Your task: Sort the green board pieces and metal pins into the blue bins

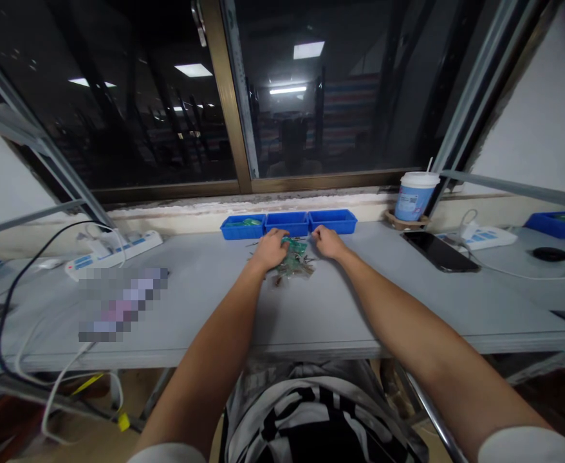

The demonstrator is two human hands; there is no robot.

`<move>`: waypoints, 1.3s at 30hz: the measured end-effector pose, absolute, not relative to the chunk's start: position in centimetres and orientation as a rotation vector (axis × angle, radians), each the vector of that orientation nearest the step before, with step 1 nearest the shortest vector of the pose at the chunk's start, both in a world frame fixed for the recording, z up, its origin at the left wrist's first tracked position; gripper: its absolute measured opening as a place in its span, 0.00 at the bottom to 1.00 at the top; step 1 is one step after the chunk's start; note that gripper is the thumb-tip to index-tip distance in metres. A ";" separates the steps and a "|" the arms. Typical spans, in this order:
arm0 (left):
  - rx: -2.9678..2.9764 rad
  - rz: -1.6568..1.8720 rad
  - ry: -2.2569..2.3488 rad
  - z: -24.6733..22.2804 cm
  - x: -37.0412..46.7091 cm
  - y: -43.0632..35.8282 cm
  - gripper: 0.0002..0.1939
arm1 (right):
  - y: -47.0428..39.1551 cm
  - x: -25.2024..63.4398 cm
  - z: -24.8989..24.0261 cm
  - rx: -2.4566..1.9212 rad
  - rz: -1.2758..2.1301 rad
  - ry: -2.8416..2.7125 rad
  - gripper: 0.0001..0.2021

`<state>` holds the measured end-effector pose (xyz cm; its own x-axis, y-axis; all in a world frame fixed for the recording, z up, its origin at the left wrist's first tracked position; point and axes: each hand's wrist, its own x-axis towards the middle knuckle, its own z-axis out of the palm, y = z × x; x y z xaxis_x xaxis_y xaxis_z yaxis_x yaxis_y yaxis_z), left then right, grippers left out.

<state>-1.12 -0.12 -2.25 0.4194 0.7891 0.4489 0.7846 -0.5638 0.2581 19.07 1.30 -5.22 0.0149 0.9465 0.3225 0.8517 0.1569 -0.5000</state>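
Note:
A small heap of clear plastic bags with green parts and thin dark metal pieces (296, 260) lies on the grey table, between my two hands. At its left edge is my left hand (271, 249), palm down, fingers bent and closed against the heap. My right hand (329, 243) is just right of the heap, its fingers curled together close to the tabletop; what they pinch, if anything, is too small to make out. Behind the hands three blue trays stand in a row: the left tray (228, 233) holds green packets, beside the middle tray (287, 216) and the right tray (343, 226).
On the right are a lidded cup (414, 198) with a straw, a black phone (439, 251) and a white power strip (492, 237). Another power strip (132, 249) and a blurred-out device (128, 302) with cables lie left. A window (321, 128) is behind the table.

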 end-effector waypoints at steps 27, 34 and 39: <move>2.655 0.961 1.518 -2.1 -0.7 0.1 0.11 | 0.9 17.0 -3.9 -1.096 0.407 -1.584 0.10; 2.536 0.859 1.723 -1.8 -1.7 0.3 0.12 | 1.1 19.7 -4.6 -1.609 -0.015 -1.621 0.30; 2.470 0.751 1.749 -1.8 -2.3 0.5 0.13 | 1.5 20.8 -5.3 -1.851 0.058 -1.622 0.37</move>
<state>-2.30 0.49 -1.84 0.2548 0.8940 0.3685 0.8827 -0.3707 0.2889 20.79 1.51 -5.30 0.2270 0.8955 0.3827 0.8661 -0.0059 -0.4998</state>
